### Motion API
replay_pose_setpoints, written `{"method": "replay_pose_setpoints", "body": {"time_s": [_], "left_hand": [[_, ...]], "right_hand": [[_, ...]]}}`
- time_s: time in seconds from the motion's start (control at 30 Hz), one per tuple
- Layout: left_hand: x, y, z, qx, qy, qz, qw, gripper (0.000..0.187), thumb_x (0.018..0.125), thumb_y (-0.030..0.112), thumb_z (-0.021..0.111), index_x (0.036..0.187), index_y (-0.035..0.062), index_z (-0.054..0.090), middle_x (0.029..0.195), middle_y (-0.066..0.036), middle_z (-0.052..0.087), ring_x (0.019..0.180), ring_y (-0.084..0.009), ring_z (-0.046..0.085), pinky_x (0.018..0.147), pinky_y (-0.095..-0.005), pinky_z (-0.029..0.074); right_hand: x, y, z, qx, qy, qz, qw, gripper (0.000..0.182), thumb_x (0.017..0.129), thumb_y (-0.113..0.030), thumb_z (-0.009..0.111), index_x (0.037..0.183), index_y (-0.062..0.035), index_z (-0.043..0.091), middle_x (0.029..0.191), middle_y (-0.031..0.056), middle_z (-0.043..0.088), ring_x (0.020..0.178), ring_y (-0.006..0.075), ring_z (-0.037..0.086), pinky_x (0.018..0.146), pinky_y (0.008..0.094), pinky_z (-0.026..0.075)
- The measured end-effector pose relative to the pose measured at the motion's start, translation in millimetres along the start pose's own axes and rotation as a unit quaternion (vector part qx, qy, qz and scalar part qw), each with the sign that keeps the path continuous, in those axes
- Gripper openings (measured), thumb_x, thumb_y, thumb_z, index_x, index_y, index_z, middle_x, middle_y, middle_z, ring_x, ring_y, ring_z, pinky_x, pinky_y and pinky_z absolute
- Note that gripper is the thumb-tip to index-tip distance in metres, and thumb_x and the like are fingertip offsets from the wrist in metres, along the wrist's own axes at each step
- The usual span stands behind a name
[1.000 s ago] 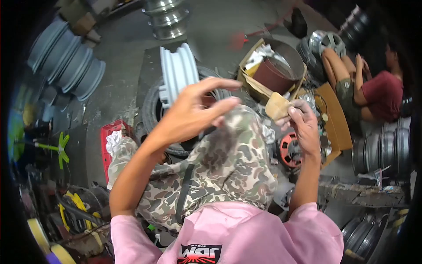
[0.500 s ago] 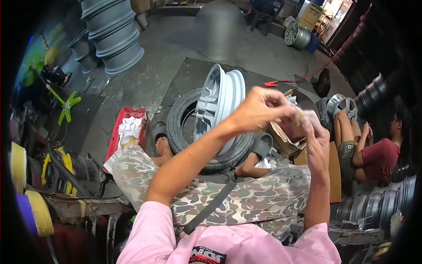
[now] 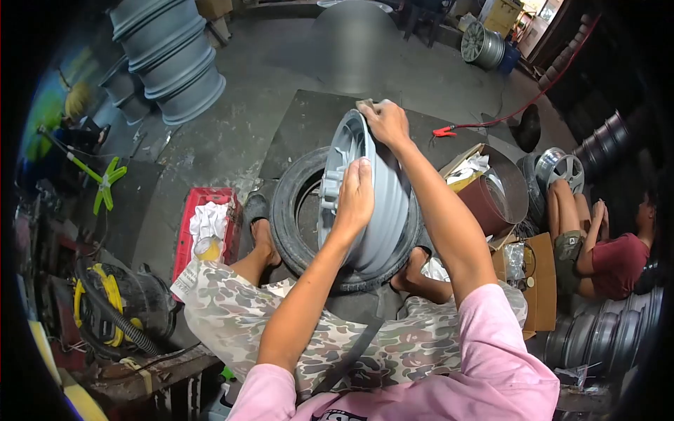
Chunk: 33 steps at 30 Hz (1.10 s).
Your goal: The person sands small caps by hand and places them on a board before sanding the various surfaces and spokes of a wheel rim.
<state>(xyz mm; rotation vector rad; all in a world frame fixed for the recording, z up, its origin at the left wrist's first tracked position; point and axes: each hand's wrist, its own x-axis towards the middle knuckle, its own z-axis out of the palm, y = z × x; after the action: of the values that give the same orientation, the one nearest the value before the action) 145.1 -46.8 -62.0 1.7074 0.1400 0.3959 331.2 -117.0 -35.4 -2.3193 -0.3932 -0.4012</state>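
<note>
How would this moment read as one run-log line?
left hand: touching wheel rim | right hand: holding pad at top lip | wheel rim: on edge over tire

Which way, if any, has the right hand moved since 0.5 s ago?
Yes: the right hand went up and left in view, from right of the red clamp to its left.

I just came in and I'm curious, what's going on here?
A person in pink is handling a grey wheel. Their left hand is at its side edge, and their right hand holds a small tan pad at its top edge. The wheel stands on edge over a tire lying flat.
</note>
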Motion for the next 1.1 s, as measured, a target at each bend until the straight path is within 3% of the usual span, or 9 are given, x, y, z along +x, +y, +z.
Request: {"method": "replay_pose_setpoints", "body": {"time_s": [0.2, 0.3, 0.4, 0.6, 0.7, 0.83, 0.97, 1.0, 1.1], "left_hand": [[0.3, -5.0, -1.6, -0.203, -0.091, -0.116, 0.968, 0.072, 0.108, 0.049, 0.030, 0.148, -0.0105, 0.035, 0.156, -0.021, 0.036, 0.147, -0.0261, 0.032, 0.121, -0.0337, 0.022], [2.6, 8.1, -21.3, -0.430, -0.154, -0.215, 0.863, 0.078, 0.106, 0.060, 0.023, 0.148, -0.0043, 0.038, 0.150, -0.016, 0.046, 0.140, -0.0222, 0.042, 0.118, -0.0352, 0.028], [-3.1, 10.5, -23.8, -0.484, -0.161, -0.223, 0.830, 0.082, 0.104, 0.064, 0.023, 0.149, -0.0030, 0.038, 0.145, -0.013, 0.052, 0.135, -0.0229, 0.048, 0.116, -0.0361, 0.033], [3.1, -13.6, -13.9, -0.457, -0.176, -0.215, 0.845, 0.093, 0.100, 0.071, 0.024, 0.150, -0.0061, 0.034, 0.148, -0.016, 0.048, 0.136, -0.0240, 0.047, 0.114, -0.0371, 0.036], [2.0, 2.7, -26.3, -0.468, -0.198, -0.247, 0.825, 0.098, 0.097, 0.075, 0.022, 0.151, -0.0062, 0.031, 0.149, -0.018, 0.046, 0.136, -0.0253, 0.047, 0.114, -0.0373, 0.036], [6.4, -4.1, -38.3, -0.572, -0.276, -0.231, 0.737, 0.101, 0.095, 0.078, 0.022, 0.152, -0.0054, 0.028, 0.150, -0.020, 0.044, 0.137, -0.0283, 0.046, 0.115, -0.0393, 0.035], [15.2, -29.0, -48.0, -0.637, -0.326, -0.220, 0.663, 0.098, 0.094, 0.079, 0.026, 0.145, -0.0032, 0.039, 0.134, -0.021, 0.058, 0.121, -0.0286, 0.060, 0.106, -0.0397, 0.046], [14.8, -26.2, -45.5, -0.638, -0.328, -0.221, 0.661, 0.098, 0.094, 0.079, 0.026, 0.145, -0.0032, 0.039, 0.134, -0.021, 0.058, 0.121, -0.0286, 0.060, 0.106, -0.0397, 0.046], [1.3, 23.0, -35.3, -0.373, -0.179, -0.236, 0.879, 0.095, 0.098, 0.073, 0.028, 0.150, -0.0068, 0.033, 0.141, -0.024, 0.052, 0.133, -0.0305, 0.050, 0.114, -0.0374, 0.036]], "right_hand": [[-63.3, -27.4, -14.5, -0.002, 0.041, -0.115, 0.993, 0.043, 0.102, -0.032, 0.049, 0.089, 0.0043, 0.068, 0.096, 0.0275, 0.063, 0.095, 0.0446, 0.060, 0.081, 0.0478, 0.047], [-170.4, -52.6, -34.2, 0.054, 0.111, -0.173, 0.977, 0.031, 0.091, -0.010, 0.065, 0.121, -0.0042, 0.070, 0.109, 0.0180, 0.063, 0.100, 0.0355, 0.060, 0.089, 0.0444, 0.047], [-176.1, -52.5, -34.9, 0.019, 0.131, -0.215, 0.968, 0.030, 0.090, -0.011, 0.066, 0.119, -0.0040, 0.071, 0.113, 0.0166, 0.064, 0.103, 0.0348, 0.060, 0.089, 0.0453, 0.048], [4.9, -2.8, 10.3, 0.084, -0.071, 0.029, 0.994, 0.039, 0.092, -0.035, 0.061, 0.086, 0.0010, 0.074, 0.084, 0.0261, 0.067, 0.084, 0.0425, 0.067, 0.080, 0.0460, 0.051], [8.4, -8.7, 8.1, 0.065, -0.099, 0.041, 0.992, 0.042, 0.092, -0.037, 0.062, 0.090, 0.0039, 0.072, 0.095, 0.0242, 0.070, 0.086, 0.0393, 0.069, 0.079, 0.0412, 0.051], [-113.7, -56.3, -39.1, 0.042, 0.076, -0.176, 0.981, 0.029, 0.099, -0.020, 0.056, 0.113, 0.0010, 0.070, 0.096, 0.0225, 0.064, 0.092, 0.0379, 0.064, 0.079, 0.0438, 0.049], [-272.7, -66.6, -57.5, -0.016, 0.006, -0.186, 0.982, 0.029, 0.089, -0.007, 0.066, 0.116, 0.0007, 0.070, 0.114, 0.0228, 0.064, 0.116, 0.0404, 0.058, 0.097, 0.0498, 0.046], [-294.9, -63.1, -69.2, 0.004, -0.107, -0.204, 0.973, 0.031, 0.087, -0.007, 0.068, 0.117, -0.0004, 0.070, 0.114, 0.0217, 0.064, 0.117, 0.0397, 0.058, 0.098, 0.0491, 0.045], [-279.3, -39.2, -101.7, -0.054, 0.004, -0.172, 0.984, 0.033, 0.087, -0.010, 0.069, 0.119, -0.0015, 0.070, 0.119, 0.0175, 0.065, 0.119, 0.0387, 0.056, 0.103, 0.0480, 0.041]]}}
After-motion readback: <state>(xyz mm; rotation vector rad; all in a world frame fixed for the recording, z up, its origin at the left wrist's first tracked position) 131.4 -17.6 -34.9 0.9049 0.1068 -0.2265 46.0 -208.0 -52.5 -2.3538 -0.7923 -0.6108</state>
